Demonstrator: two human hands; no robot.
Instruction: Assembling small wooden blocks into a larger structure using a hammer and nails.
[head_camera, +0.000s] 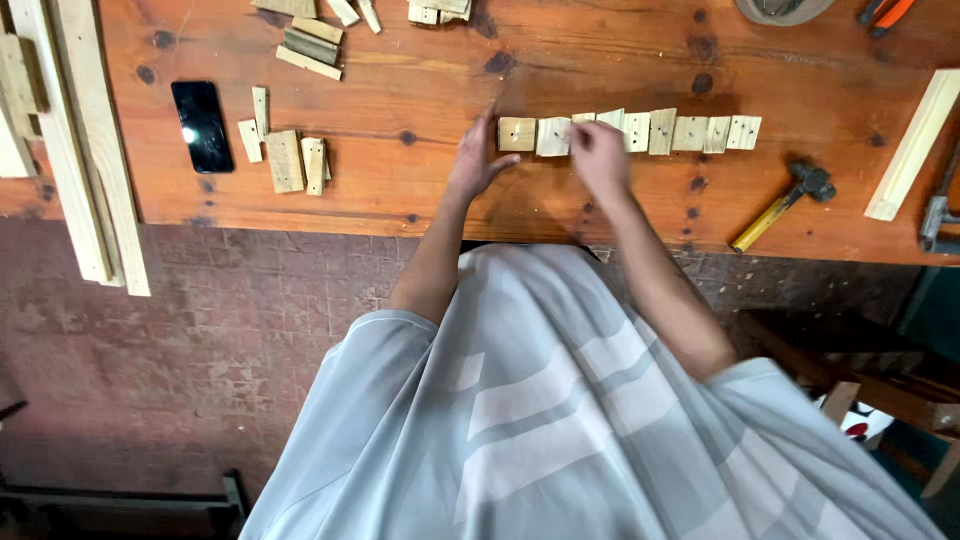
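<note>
Head view looks down on a wooden workbench (420, 190), where a row of small wooden blocks (650, 132), each with a dark hole or nail mark, lies edge to edge toward the far edge, right of the middle. The row looks largely laid out: about ten pieces sit in line, while more loose offcuts (285, 155) wait nearer the left edge and another heap (310, 45) lies by the far edge. The right hand (600, 155) is curled over the row near its left end, fingertips pinching or pressing one block; the exact grasp is hidden. The left hand (478, 160) is spread flat and loose on the bench, just beside the first block, holding nothing. A yellow-handled hammer (785, 205) rests near the right front edge; a black phone (202, 125) lies left.
</note>
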